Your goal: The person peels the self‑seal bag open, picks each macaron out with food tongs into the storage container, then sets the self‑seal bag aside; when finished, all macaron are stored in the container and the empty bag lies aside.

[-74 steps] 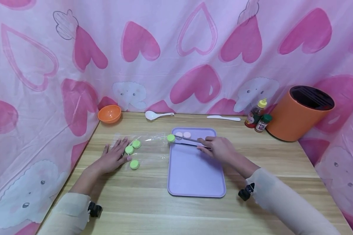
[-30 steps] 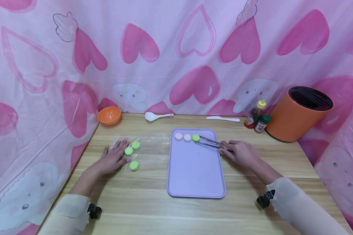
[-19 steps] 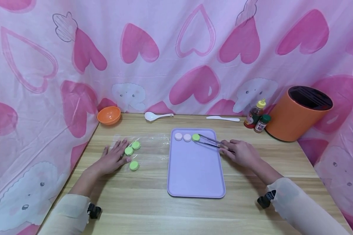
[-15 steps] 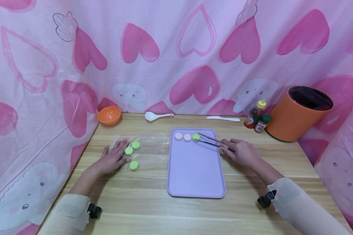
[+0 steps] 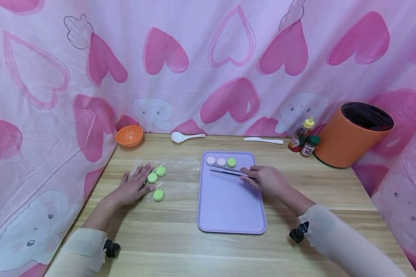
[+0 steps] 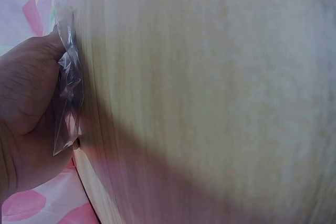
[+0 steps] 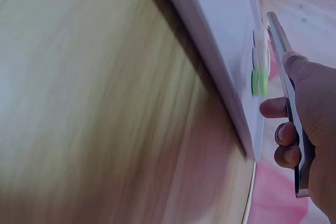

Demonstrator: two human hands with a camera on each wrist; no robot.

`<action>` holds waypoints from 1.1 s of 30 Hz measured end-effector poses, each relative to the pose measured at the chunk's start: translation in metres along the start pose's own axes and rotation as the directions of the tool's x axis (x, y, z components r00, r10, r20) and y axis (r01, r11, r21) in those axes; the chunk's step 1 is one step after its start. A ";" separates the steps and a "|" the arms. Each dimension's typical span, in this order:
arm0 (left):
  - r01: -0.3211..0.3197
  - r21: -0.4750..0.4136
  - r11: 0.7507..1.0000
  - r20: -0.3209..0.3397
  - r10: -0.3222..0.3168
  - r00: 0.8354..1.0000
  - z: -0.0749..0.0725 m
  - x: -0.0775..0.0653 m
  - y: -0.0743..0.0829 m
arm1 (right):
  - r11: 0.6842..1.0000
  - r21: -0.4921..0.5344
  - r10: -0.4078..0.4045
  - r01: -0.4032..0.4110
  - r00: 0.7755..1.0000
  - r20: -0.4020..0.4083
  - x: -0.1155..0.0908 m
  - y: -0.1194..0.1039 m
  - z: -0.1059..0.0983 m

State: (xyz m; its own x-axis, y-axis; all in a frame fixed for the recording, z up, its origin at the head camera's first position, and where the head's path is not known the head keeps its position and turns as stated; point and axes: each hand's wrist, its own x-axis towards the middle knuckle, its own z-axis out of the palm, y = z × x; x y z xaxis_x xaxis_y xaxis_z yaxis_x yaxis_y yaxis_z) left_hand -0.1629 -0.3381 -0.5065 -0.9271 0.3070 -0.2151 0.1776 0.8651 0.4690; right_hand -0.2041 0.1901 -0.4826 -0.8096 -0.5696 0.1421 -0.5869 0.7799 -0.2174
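My left hand (image 5: 133, 186) lies spread on a clear plastic bag (image 5: 182, 165) at the left of the table. Right by its fingertips are three green macarons: one upper macaron (image 5: 161, 171), a second macaron (image 5: 153, 177) and a nearer macaron (image 5: 158, 195). My right hand (image 5: 268, 181) grips metal tongs (image 5: 228, 172), which reach leftward over a lilac tray (image 5: 232, 207) with nothing between their tips. Along the tray's far edge sit a pink macaron (image 5: 211, 161), another pink macaron (image 5: 221, 162) and a green macaron (image 5: 231, 162). In the right wrist view, fingers wrap the tongs (image 7: 287, 85).
Along the back stand an orange bowl (image 5: 129, 135), a white spoon (image 5: 185, 136) and a white knife (image 5: 263, 140). At the back right are a yellow-capped bottle (image 5: 301, 134), a green-lidded jar (image 5: 310, 146) and an orange knife block (image 5: 350, 138). A patterned curtain (image 5: 194, 46) encloses the table.
My right hand carried a green macaron from the left onto the tray beside the pink ones and released it. The tongs have since moved left and nearer. The left hand has stayed still.
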 end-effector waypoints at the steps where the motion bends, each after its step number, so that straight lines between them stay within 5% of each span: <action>1: -0.006 -0.005 1.000 -0.003 0.006 1.000 0.000 0.000 -0.001 | 1.000 0.001 -0.017 0.017 1.000 0.003 0.003 -0.003 0.003; 16: 0.023 0.032 0.999 0.023 -0.024 0.999 0.001 0.003 -0.002 | 0.962 -0.062 -0.268 0.265 0.962 -0.047 0.051 -0.054 0.034; 33: 0.027 0.037 0.999 0.017 -0.028 0.999 -0.001 0.003 0.000 | 0.969 -0.079 -0.233 0.234 0.972 0.019 0.101 -0.103 0.048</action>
State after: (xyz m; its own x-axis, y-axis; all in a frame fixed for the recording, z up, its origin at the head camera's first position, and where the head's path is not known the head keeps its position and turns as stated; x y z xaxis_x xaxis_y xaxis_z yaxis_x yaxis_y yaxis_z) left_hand -0.1663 -0.3374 -0.5064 -0.9259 0.2898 -0.2425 0.1646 0.8870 0.4314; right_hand -0.2250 0.0398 -0.4922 -0.6502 -0.7404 0.1705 -0.7589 0.6433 -0.1009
